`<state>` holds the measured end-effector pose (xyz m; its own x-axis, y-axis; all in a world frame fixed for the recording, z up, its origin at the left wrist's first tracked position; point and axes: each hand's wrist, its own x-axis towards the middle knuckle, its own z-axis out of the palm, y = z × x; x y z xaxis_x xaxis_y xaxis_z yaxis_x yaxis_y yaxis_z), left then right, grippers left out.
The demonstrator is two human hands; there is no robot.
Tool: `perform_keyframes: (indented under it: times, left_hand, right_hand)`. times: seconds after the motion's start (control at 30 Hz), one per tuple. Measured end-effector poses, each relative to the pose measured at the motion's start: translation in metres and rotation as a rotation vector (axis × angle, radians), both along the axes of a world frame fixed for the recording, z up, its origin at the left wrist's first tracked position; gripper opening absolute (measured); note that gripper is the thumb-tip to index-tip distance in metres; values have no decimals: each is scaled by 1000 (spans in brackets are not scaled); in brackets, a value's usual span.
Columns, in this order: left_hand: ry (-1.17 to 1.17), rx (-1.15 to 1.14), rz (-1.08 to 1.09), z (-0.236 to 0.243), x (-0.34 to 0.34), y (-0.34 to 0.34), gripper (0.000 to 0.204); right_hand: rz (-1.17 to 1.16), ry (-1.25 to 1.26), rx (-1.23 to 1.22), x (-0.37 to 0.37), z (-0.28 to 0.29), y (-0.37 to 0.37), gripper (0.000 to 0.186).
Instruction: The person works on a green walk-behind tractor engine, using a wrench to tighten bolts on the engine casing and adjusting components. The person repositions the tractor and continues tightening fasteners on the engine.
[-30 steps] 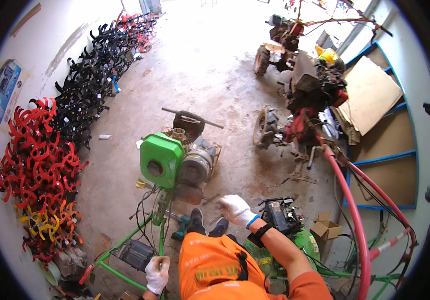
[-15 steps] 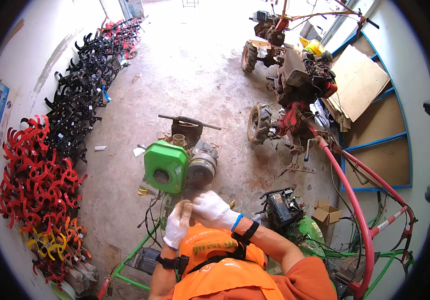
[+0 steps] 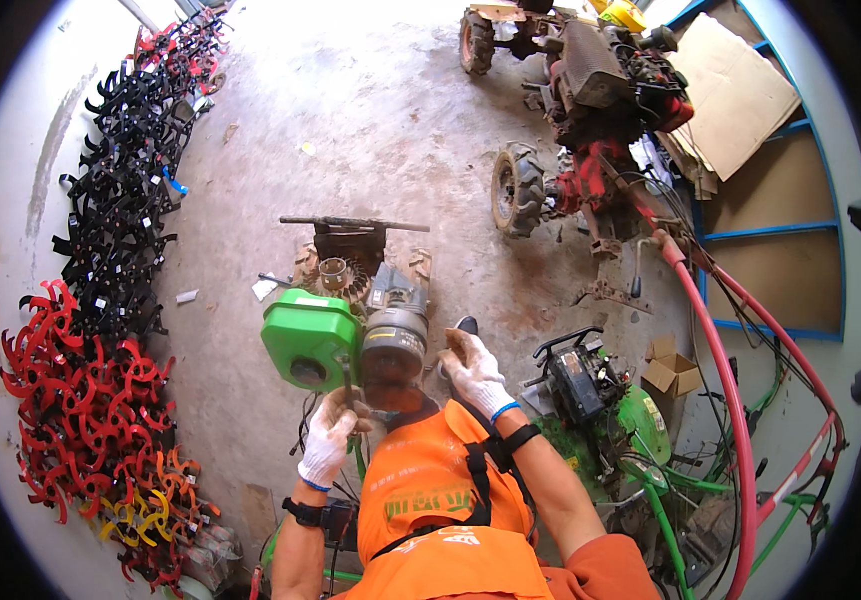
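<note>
Head view: left hand [image 3: 327,440] grips a thin rod [image 3: 347,376] by the green tank [image 3: 300,328]; right hand [image 3: 476,377], grip unclear, flanks the engine [image 3: 395,338].

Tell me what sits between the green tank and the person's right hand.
In the head view, a grey, round engine part sits between the green tank and the gloved right hand.

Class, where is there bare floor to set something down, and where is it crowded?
Mostly bare floor lies between the black blades and red tractor, beyond the green tank. Crowded: lower right, around the green machine and box.
</note>
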<state>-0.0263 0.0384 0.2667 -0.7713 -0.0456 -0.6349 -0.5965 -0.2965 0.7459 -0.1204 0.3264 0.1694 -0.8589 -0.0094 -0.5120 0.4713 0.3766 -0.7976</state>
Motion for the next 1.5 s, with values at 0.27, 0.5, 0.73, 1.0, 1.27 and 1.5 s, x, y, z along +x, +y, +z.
perform_keyframes:
  times: [0.27,0.5,0.73,1.0,1.27,1.5]
  left_hand:
    - [-139,-179,131,-41,-57,38,18]
    - [-191,-655,47,-57,-90,66,25]
    - [-317,-702,146,-48,-89,78,23]
    - [-537,-748,357,-44,-95,96,33]
    - [-464,-751,401,-43,-94,103,27]
    - [-554,-1013,257,-41,-79,104,23]
  right_hand:
    - [162,-58,-118,-87,-110,4,49]
    - [39,-455,-711,-126,-156,-3,48]
    - [168,-501,-775,-132,-160,9,48]
    - [148,-582,-878,-130,-163,12,66]
    - [201,-437,-833,-123,-173,7,61]
    - [210,-552,-912,-127,-179,12,74]
